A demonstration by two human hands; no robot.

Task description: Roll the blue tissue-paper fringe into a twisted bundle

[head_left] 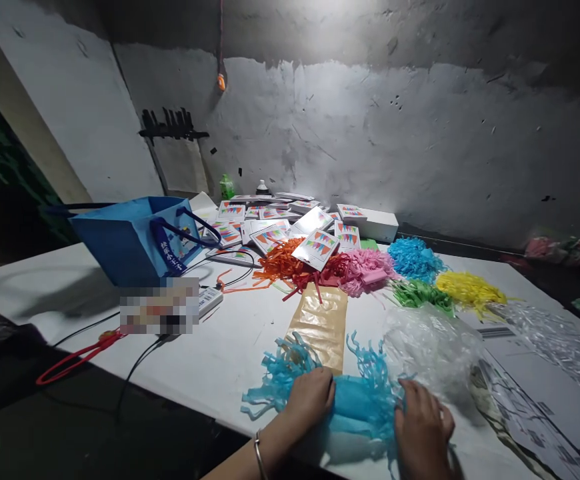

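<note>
A turquoise tissue-paper tassel (pixel 357 400) lies sideways at the table's front edge, with cut fringe at both ends and an uncut band in the middle. My left hand (pixel 311 398) is closed on it where the left fringe meets the band. At the other end, my right hand (pixel 423 427) has its fingers curled at the right fringe; its thumb is largely hidden. Just beyond the tassel lies a shiny brown paper strip (pixel 320 323), partly under the left fringe. A crumpled clear plastic bag (pixel 430 343) sits beyond my right hand.
Red tassels (pixel 327 270), pink tassels (pixel 367 270), blue tassels (pixel 415 259), green tassels (pixel 423 295) and yellow tassels (pixel 470 290) lie behind. Printed packets (pixel 270 235) are piled at the back. Left stand a blue gift bag (pixel 120 247) and a white power bank (pixel 211 301) with cables.
</note>
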